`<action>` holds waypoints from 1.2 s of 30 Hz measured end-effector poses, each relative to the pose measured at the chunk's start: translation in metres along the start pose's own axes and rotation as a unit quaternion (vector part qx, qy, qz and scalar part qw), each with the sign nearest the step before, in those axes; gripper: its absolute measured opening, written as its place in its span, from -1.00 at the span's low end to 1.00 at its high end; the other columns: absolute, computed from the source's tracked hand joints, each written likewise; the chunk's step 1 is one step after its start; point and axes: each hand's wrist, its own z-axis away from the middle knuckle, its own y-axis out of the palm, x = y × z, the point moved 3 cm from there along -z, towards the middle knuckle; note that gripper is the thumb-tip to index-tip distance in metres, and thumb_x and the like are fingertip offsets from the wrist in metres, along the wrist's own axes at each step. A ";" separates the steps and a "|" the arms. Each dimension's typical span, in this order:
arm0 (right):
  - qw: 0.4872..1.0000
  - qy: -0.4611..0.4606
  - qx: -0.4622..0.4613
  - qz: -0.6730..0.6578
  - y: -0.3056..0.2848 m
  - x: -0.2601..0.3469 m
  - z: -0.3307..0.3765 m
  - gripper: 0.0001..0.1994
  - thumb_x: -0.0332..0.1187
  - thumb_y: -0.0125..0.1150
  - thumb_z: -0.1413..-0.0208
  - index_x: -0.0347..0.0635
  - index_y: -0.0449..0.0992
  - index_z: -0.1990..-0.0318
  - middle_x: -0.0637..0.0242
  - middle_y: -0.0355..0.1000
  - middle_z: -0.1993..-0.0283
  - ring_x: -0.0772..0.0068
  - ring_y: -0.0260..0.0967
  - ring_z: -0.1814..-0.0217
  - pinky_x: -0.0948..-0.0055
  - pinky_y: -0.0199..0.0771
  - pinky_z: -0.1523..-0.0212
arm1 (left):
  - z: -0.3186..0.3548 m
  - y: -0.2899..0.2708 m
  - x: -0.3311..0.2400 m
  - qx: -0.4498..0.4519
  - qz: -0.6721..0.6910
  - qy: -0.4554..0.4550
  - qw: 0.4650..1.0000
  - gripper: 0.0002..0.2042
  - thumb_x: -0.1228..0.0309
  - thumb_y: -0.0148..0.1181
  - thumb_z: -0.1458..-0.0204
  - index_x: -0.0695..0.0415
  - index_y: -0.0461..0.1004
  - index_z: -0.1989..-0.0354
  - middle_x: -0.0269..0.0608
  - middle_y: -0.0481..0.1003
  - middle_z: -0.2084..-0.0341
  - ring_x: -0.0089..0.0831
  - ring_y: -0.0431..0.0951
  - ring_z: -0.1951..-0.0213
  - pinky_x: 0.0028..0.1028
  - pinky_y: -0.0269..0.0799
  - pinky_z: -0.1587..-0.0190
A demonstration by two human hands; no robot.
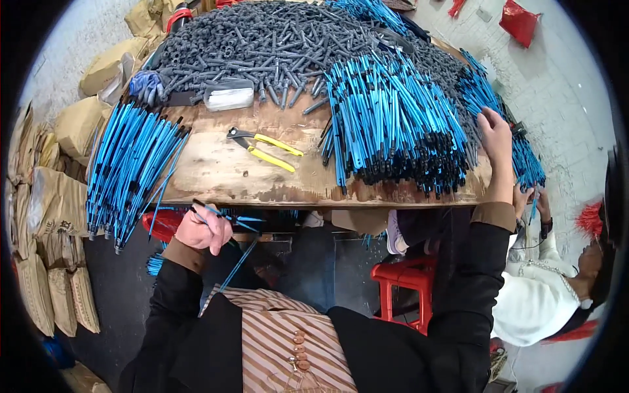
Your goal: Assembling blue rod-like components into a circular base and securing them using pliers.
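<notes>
Near the table's front edge on the left, my left hand point(204, 229) is closed around a few thin blue rods point(240, 262) with black parts. They cross in a loose bundle that hangs over my lap. My right hand point(496, 135) reaches over the table's right end, fingers loosely curved and tips apart, with nothing visible between them. Beside it lies a thick pile of blue rods with black ends point(393, 118). Grey plastic pieces point(262, 46), long and narrow, are heaped along the back of the table.
Yellow-handled pliers point(272, 147) lie mid-table, before a clear plastic box point(228, 95). More blue rods point(134, 164) overhang the left edge. Brown sacks point(62, 203) line the left wall. A red stool point(404, 281) stands below; a person in white point(534, 295) works at right.
</notes>
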 end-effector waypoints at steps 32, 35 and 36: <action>0.962 -0.059 0.148 0.223 0.140 0.142 -0.038 -0.73 -0.31 0.10 0.10 -0.14 0.57 0.23 0.15 0.52 0.25 0.03 0.45 0.23 0.22 0.44 0.17 | -0.036 -0.044 -0.005 -0.108 0.148 -0.003 0.983 -0.79 0.42 -0.07 -0.19 0.32 0.39 0.16 -0.01 0.45 0.69 -0.57 0.18 0.84 -0.67 0.01 0.79; 0.952 -0.042 0.167 0.251 0.152 0.138 -0.047 -0.73 -0.29 0.11 0.08 -0.17 0.56 0.22 0.13 0.51 0.23 0.01 0.44 0.21 0.22 0.44 0.15 | -0.036 -0.044 -0.004 -0.108 0.152 0.000 0.982 -0.79 0.42 -0.07 -0.19 0.32 0.39 0.16 0.00 0.45 0.69 -0.57 0.18 0.84 -0.68 0.03 0.79; 0.947 -0.031 0.176 0.267 0.154 0.135 -0.049 -0.73 -0.28 0.11 0.08 -0.18 0.55 0.22 0.12 0.51 0.22 0.00 0.43 0.20 0.22 0.44 0.15 | -0.036 -0.044 -0.003 -0.105 0.156 -0.001 0.982 -0.79 0.42 -0.08 -0.19 0.32 0.39 0.16 0.00 0.45 0.68 -0.56 0.18 0.84 -0.68 0.03 0.78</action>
